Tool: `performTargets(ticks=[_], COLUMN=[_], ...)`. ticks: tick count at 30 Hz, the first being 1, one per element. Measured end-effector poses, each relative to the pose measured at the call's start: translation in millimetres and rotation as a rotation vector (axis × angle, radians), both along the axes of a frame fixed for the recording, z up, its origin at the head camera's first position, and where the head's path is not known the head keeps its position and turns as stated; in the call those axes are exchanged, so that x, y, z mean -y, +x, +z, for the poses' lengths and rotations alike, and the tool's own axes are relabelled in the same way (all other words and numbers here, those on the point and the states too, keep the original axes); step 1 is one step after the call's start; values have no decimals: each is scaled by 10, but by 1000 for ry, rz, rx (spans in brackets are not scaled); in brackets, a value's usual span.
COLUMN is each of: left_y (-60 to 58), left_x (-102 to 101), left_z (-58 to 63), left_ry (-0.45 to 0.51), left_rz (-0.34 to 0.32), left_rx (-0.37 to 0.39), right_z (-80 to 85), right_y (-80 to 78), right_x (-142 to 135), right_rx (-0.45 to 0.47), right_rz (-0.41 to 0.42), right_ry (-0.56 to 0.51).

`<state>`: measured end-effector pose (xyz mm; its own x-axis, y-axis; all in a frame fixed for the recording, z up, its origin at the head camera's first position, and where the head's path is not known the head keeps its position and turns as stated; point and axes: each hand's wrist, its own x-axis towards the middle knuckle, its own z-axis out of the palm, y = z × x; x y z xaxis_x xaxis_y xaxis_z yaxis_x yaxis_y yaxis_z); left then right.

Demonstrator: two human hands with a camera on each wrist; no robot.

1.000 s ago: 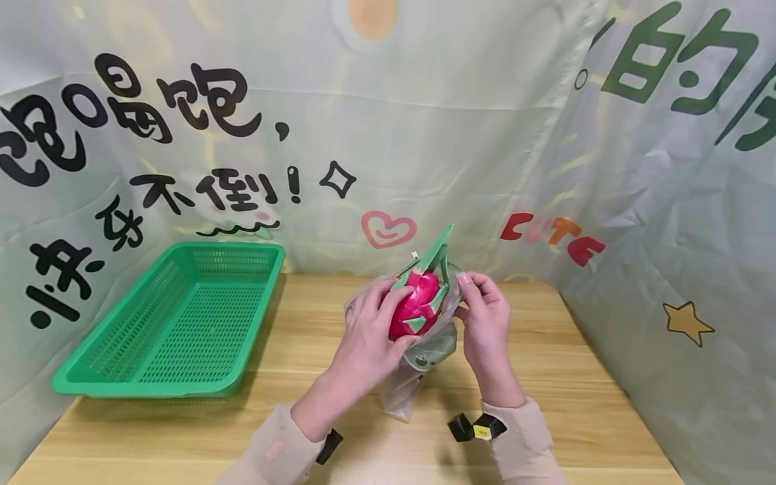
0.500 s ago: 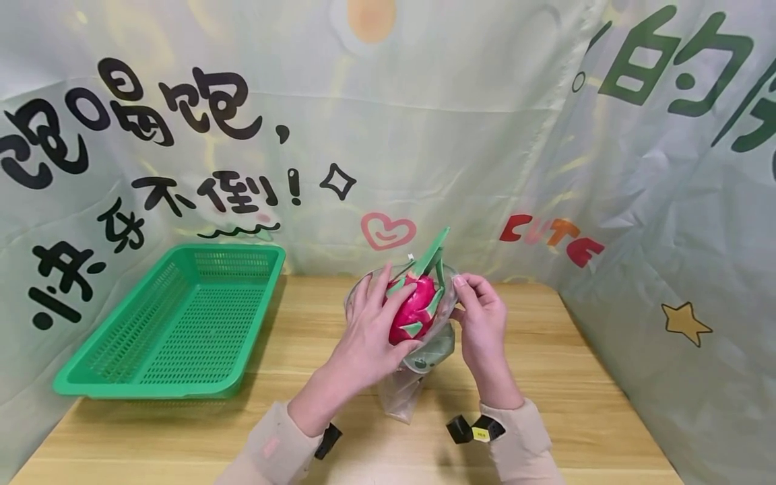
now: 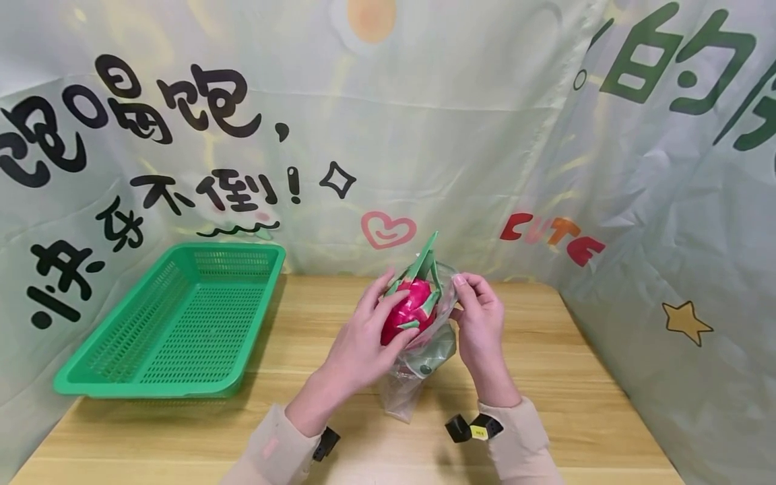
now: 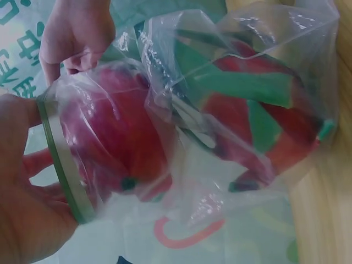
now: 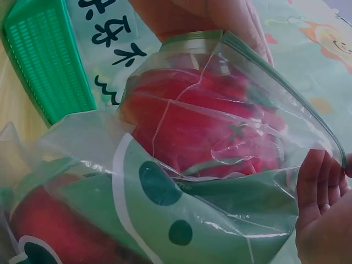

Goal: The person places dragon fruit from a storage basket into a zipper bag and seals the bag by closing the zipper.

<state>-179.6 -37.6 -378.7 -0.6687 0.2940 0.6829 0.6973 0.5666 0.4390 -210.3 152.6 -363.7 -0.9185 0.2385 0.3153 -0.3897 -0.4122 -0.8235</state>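
Note:
My left hand (image 3: pixel 364 340) grips a pink dragon fruit (image 3: pixel 407 311) with green leaf tips, thumb below and fingers over it. The fruit sits in the mouth of a clear plastic zip bag (image 3: pixel 403 397), its long leaves sticking up. With thumb and fingertips, my right hand (image 3: pixel 481 320) pinches the bag's right rim. Through the plastic in the left wrist view, a second dragon fruit (image 4: pixel 223 118) shows deeper in the bag. A green zip strip (image 4: pixel 55 148) edges the opening. Printed green panels partly cover the lower fruit in the right wrist view.
A green perforated basket (image 3: pixel 248 337) stands at the left on the wooden table (image 3: pixel 582 431). Printed cloth (image 3: pixel 461 155) hangs behind and along both sides of the table.
The dragon fruit in my left hand has shifted a little left and down, its leaf tip lower. My left fingers spread briefly, then drew in around it. The right hand keeps its pinch.

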Motion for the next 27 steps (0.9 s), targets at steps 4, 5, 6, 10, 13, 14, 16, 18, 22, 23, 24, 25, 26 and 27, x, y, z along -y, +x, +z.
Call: performTargets(ticks=[4, 5, 6, 10, 13, 14, 16, 18, 22, 23, 24, 25, 26, 27], left_y=[-33, -47, -64, -143, -203, -220, -252, -283, -335, -346, -353, -359, -364, -366], left_x=[60, 81, 102, 189, 239, 252, 276, 283, 251, 238, 225, 214, 205, 197], left_z=[-6, -2, 4, 31, 42, 46, 46, 31, -31, -46, -56, -65, -69, -68], left_ry=[117, 150, 184, 298, 359, 373, 389, 399, 409, 413, 417, 416, 416, 417], left_rz=[-13, -8, -4, 47, 80, 90, 104, 100, 59, 51, 45, 44, 44, 47], left_rx=[-48, -68, -87, -80, 24, 72, 191, 306, 440, 442, 443, 438, 433, 428], right_z=[-4, -4, -4, 15, 31, 35, 41, 34, 10, 4, 0, -4, -8, -10], right_y=[-14, -17, -19, -36, -44, -46, -46, -45, -33, -29, -28, -27, -26, -26], right_x=[-7, -9, -12, -15, -15, -14, -12, -13, -21, -23, -25, -26, -28, -28], right_rx=[2, 3, 5, 6, 3, 1, 2, 9, 22, 22, 22, 24, 26, 27], right_rz=[-3, -3, -1, 8, 12, 12, 14, 14, 6, 4, 3, 3, 4, 6], right_ry=[-22, -22, -21, -12, -6, -6, -1, 0, 7, 3, 2, 3, 3, 1])
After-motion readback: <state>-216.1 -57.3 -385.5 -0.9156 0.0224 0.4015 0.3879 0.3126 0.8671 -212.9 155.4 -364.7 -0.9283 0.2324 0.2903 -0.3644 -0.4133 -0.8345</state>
